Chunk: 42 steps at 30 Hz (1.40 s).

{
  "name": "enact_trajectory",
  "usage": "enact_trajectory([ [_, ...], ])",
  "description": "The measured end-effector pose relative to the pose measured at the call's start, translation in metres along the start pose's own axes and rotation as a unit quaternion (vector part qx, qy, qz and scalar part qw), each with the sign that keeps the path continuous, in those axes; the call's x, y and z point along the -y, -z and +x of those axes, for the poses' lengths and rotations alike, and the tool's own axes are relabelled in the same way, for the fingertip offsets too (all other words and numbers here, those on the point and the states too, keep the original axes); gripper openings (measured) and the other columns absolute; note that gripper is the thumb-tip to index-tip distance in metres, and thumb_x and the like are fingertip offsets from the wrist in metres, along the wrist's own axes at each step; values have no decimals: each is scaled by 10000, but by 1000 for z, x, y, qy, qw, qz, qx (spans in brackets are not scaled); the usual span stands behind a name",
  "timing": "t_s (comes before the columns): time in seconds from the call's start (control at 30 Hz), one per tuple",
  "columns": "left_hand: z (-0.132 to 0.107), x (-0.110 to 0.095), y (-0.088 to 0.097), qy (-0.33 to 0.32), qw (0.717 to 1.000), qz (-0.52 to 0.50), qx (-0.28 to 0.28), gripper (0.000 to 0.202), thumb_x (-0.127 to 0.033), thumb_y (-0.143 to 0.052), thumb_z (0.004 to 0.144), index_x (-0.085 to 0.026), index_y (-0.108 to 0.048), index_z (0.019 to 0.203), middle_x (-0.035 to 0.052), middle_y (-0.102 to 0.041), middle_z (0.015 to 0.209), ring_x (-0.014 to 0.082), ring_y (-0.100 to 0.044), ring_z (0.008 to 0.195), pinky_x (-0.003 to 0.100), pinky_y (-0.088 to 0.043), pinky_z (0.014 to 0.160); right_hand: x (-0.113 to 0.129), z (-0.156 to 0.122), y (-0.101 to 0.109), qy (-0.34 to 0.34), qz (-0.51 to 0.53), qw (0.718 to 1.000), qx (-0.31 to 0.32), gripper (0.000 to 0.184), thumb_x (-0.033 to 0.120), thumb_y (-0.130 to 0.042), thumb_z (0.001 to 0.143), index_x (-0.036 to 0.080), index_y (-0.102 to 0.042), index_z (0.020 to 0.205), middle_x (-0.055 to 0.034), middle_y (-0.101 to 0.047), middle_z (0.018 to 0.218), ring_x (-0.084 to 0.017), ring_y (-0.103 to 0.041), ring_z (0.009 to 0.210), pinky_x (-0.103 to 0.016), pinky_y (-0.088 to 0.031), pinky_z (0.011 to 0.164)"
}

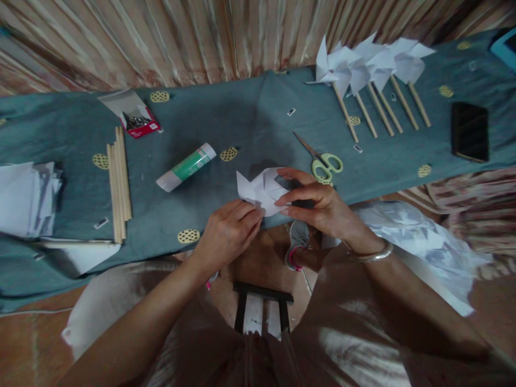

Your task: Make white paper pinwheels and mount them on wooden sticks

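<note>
Between my hands, at the table's near edge, is a white paper pinwheel (pixel 264 189) with its blades partly folded in. My left hand (pixel 231 228) is closed, pinching its lower left edge. With the fingers of my right hand (pixel 316 201) I grip its right side, thumb below and fingertips on a blade. Green-handled scissors (pixel 320 160) lie just beyond my right hand, blades pointing up and left. A green and white glue stick (pixel 186 166) rests on its side to the left of the pinwheel.
Several finished pinwheels on sticks (pixel 373 64) lie at the back right, near a dark phone (pixel 470 131). On the left are an open red box of pins (pixel 139 121), wooden sticks (pixel 118 183) and a paper stack (pixel 26 199). A plastic bag of paper scraps (pixel 419 236) sits below right.
</note>
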<state>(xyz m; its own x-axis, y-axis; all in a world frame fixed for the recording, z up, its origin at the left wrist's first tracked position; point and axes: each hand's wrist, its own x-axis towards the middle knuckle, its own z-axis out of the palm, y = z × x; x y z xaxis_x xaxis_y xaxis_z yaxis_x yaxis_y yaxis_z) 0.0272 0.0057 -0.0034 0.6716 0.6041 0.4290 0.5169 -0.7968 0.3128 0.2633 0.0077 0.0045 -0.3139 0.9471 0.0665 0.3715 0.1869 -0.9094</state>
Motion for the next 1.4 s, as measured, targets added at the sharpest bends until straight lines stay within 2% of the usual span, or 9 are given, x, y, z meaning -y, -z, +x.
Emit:
enact_trajectory([
  [0.17, 1, 0, -1, 3, 1000, -11, 8, 129, -125, -560, 920, -100, -672, 979, 82, -703, 887, 192, -647, 803, 309, -563, 715, -1, 4, -7, -1, -10, 1000, -10, 86, 303, -713, 844, 296, -788, 885, -8, -572, 1412, -254, -515, 1331, -468, -390, 1142],
  [0.4, 2, 1, -3, 5, 1000, -20, 1, 135, -136, -537, 935, -113, -663, 979, 75, -695, 868, 181, -632, 793, 307, -558, 712, -3, 7, -14, 12, -90, 994, -65, 53, 301, -723, 826, 262, -755, 840, -43, -591, 1391, -271, -540, 1292, -516, -418, 1099],
  [0.73, 3, -1, -1, 13, 1000, -20, 7, 144, -157, -543, 939, -103, -652, 1016, 83, -698, 900, 191, -635, 823, 318, -569, 740, 1, 9, -25, 52, -210, 973, -81, 84, 242, -664, 865, 206, -725, 820, -97, -596, 1365, -291, -531, 1279, -520, -451, 1075],
  [0.9, 3, -1, -1, 12, 999, -20, 21, 233, -144, -553, 932, -97, -624, 1149, 75, -692, 904, 194, -626, 817, 325, -570, 731, 3, 9, -27, 56, -229, 968, -87, 99, 228, -653, 866, 206, -721, 797, -93, -615, 1332, -298, -543, 1251, -530, -460, 1065],
  [1.4, 2, 0, -3, -1, 999, -49, 9, 187, -121, -584, 911, -86, -658, 1080, 90, -694, 950, 196, -616, 850, 332, -581, 750, 6, 8, -31, 33, -239, 965, -103, 69, 225, -677, 845, 202, -696, 782, -104, -637, 1303, -294, -556, 1232, -512, -470, 1056],
])
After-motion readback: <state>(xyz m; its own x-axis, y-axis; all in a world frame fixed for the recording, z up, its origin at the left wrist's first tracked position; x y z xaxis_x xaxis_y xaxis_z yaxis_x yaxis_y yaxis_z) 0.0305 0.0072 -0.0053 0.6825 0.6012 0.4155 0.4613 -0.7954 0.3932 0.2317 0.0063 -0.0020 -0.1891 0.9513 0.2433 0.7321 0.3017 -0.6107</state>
